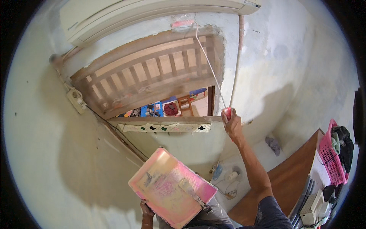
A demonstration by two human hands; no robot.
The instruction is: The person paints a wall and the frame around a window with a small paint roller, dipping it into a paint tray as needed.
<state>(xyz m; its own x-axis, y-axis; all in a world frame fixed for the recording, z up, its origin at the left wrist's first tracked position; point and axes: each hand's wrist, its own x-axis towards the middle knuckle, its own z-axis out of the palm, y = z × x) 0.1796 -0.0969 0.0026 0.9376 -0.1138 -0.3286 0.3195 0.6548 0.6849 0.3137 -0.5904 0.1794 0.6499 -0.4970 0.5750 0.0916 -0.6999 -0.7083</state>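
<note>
My right hand (pixel 234 128) is raised and wrapped round the red handle of a paint roller (pixel 208 61). Its thin pale rod reaches up to a pink roller head (pixel 182 23), which lies at the narrow wall strip between the air conditioner and the window frame; I cannot tell whether it presses on the wall. Low in the view, my left hand (pixel 147 208) grips the lower left edge of a paint tray (pixel 160 183), tilted and smeared with pink paint. A flat scraper-like piece (pixel 189 189) lies across the tray's right part.
Overhead hangs a white air conditioner (pixel 152 19); a pipe (pixel 238 57) runs down from it. Below is a slatted wooden window frame (pixel 152 68). A socket box (pixel 76 101) with a black cable is on the left. At right stand a brown panel (pixel 282 179) and a pink laundry basket (pixel 331 160).
</note>
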